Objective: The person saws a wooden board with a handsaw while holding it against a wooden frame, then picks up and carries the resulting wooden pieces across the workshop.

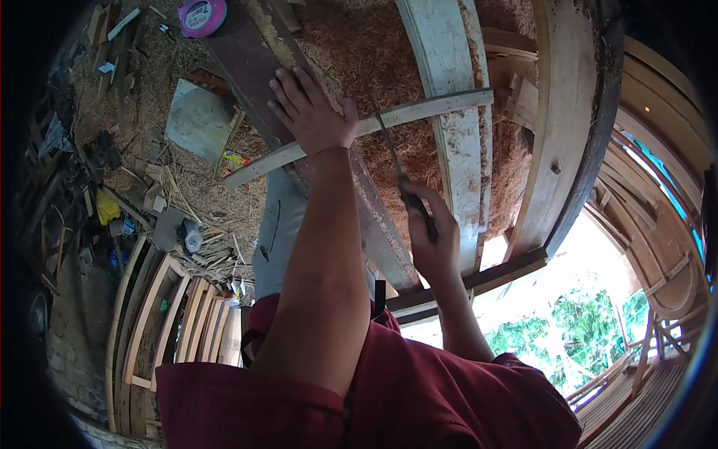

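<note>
A narrow wooden strip (419, 109) lies across a dark plank (247, 56) and a pale board (453, 150). My left hand (315, 112) presses flat on the strip where it crosses the dark plank, fingers spread and thumb out to the right. In my right hand (436, 243) is the dark handle of a handsaw (390, 142), with the fingers wrapped round it. The saw blade, seen nearly edge-on, crosses the strip just right of my left hand. Whether its teeth have cut into the wood cannot be made out.
A pink tape measure (202, 16) sits at the dark plank's far end. Sawdust and wood scraps cover the ground (217, 202). Wooden frames (161, 322) stand at lower left, and more curved wooden pieces (666, 247) at right. A thick beam (557, 135) runs beyond the pale board.
</note>
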Available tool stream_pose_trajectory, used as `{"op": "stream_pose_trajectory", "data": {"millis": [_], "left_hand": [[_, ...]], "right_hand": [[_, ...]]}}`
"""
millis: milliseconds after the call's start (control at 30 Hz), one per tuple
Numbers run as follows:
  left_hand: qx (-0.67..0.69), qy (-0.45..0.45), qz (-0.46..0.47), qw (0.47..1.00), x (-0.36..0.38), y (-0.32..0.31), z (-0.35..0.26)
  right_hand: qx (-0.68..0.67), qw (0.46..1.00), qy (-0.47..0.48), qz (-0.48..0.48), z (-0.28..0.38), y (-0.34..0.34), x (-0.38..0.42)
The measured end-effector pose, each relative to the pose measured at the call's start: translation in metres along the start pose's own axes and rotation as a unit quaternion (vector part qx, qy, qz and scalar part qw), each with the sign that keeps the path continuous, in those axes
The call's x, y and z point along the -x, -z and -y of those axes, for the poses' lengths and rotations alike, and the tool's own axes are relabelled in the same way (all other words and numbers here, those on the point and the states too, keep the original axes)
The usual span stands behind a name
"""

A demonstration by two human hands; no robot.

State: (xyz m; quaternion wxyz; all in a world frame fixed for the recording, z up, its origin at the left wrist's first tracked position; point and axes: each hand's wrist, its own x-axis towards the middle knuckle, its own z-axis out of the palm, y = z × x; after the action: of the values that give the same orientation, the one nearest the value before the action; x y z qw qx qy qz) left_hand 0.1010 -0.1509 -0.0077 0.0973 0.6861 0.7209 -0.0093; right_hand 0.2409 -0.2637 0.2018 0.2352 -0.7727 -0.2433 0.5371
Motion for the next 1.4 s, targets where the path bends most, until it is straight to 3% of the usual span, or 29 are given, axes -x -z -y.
{"op": "stream_pose_trajectory", "data": {"millis": [167, 267, 367, 500, 700, 733, 833, 933, 1133, 1200, 1267, 1333, 1400], "left_hand": [[-0.031, 0.001, 0.019, 0.999, -0.002, -0.001, 0.0], [-0.011, -0.011, 0.005, 1.0, -0.001, -0.003, 0.003], [-0.012, -0.011, 0.007, 1.0, -0.002, -0.002, 0.002], [-0.007, -0.008, -0.008, 1.0, 0.003, 0.001, 0.001], [-0.004, -0.016, -0.01, 1.0, -0.001, -0.003, 0.001], [-0.003, -0.015, -0.011, 1.0, -0.001, -0.002, 0.0], [0.008, -0.015, -0.01, 1.0, -0.003, 0.0, 0.001], [0.003, -0.007, -0.007, 1.0, 0.001, 0.0, 0.001], [0.009, -0.015, -0.004, 1.0, -0.001, -0.003, 0.002], [0.008, -0.013, -0.003, 1.0, -0.002, -0.002, 0.002], [0.012, -0.009, 0.0, 1.0, -0.001, -0.001, 0.002], [-0.005, -0.006, 0.003, 1.0, 0.0, -0.001, 0.004], [-0.005, -0.012, 0.006, 1.0, -0.001, -0.003, 0.001]], "right_hand": [[0.02, 0.999, 0.029, -0.002, -0.004, -0.022, -0.045], [0.035, 0.999, -0.039, 0.01, 0.013, 0.002, 0.004], [0.015, 1.0, -0.026, -0.007, 0.004, 0.002, 0.008], [0.041, 0.998, 0.051, -0.004, -0.01, -0.029, -0.073], [0.033, 0.999, -0.011, 0.03, 0.005, 0.001, -0.006], [0.046, 0.997, 0.068, -0.011, -0.006, -0.003, -0.006], [0.013, 0.995, 0.092, -0.022, -0.014, -0.021, -0.046], [0.048, 0.999, -0.012, 0.016, 0.007, -0.031, -0.08], [0.022, 1.0, -0.006, -0.009, -0.003, -0.002, -0.005], [0.019, 0.995, 0.092, -0.032, -0.023, -0.016, -0.031], [0.02, 0.995, 0.09, -0.022, -0.023, -0.027, -0.058], [0.024, 1.0, -0.014, 0.013, -0.002, -0.029, -0.073], [0.016, 0.999, 0.034, -0.005, -0.011, -0.021, -0.048]]}}
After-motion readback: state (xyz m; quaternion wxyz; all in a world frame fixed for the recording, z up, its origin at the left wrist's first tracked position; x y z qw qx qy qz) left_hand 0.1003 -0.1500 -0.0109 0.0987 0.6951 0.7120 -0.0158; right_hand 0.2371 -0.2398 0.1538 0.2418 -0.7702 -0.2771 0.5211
